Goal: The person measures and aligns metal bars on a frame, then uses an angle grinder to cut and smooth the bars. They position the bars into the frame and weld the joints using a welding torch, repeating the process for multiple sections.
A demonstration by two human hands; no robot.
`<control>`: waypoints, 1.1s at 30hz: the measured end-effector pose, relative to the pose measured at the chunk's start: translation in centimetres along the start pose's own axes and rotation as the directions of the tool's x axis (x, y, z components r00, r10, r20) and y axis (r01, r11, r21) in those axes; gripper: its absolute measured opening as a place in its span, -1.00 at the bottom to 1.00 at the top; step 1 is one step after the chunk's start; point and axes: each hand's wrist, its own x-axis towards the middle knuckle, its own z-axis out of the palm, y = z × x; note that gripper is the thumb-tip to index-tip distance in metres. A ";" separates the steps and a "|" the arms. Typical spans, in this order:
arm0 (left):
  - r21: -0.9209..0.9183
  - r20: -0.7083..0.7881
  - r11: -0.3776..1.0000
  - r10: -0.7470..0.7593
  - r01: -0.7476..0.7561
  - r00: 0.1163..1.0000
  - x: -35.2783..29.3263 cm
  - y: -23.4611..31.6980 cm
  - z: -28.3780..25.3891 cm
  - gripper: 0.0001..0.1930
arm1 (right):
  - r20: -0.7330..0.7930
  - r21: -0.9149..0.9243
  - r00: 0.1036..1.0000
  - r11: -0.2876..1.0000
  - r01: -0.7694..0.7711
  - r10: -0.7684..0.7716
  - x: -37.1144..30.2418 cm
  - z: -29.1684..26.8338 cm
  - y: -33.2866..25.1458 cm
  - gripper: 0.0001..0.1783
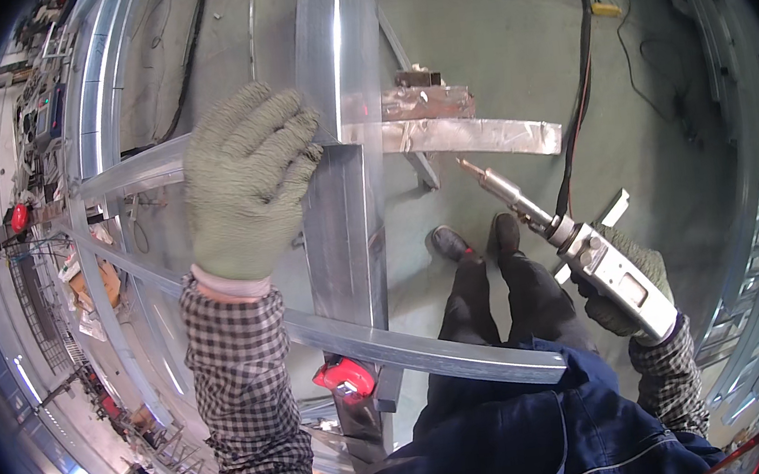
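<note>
My left hand [251, 181], in a green glove, lies over the place where a crossbar [142, 168] meets a wide metal tube [338, 242]. Its fingers are stretched out, with the tips at the upper edge of the tube's dark piece. My right hand [649, 262], gloved too, is closed around the grey body of a hand-held welding gun [623, 282]. The gun's copper-coloured tip points up and left, a little below the end of a worn metal bar [480, 135] and apart from it.
A lower metal crossbar [430, 348] runs in front of my waist. Beneath it sits a red rounded object [347, 378], resembling a tape measure. A black cable [585, 54] hangs down to the gun. Long metal profiles [753, 307] lie at the right. My shoes [478, 239] stand on green floor.
</note>
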 end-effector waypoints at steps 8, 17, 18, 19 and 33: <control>0.075 -0.130 0.952 -0.286 0.297 0.949 -2.0 6.0 -3.5 -0.79 | 0.239 0.462 0.970 0.883 -0.080 -0.037 0.6 -4.2 1.9 -0.12; -0.459 -0.058 0.726 -0.600 0.512 0.798 -6.9 22.8 -2.8 -0.76 | 0.354 0.252 0.809 0.881 0.400 -0.468 4.9 -9.3 -0.7 -0.22; -0.484 -0.034 0.703 -0.610 0.520 0.792 -7.4 24.1 -2.5 -0.77 | 0.328 0.311 0.802 0.859 0.406 -0.499 5.2 -9.0 -1.0 -0.18; -0.519 -0.006 0.668 -0.626 0.533 0.780 -7.9 25.3 -2.2 -0.78 | 0.304 0.315 0.813 0.858 0.406 -0.496 5.2 -8.7 -1.2 -0.16; -0.608 -0.072 0.605 -0.687 0.514 0.723 -16.9 31.9 -0.8 -0.74 | 0.383 0.260 0.816 0.898 0.354 -0.433 3.3 -4.4 -6.2 -0.35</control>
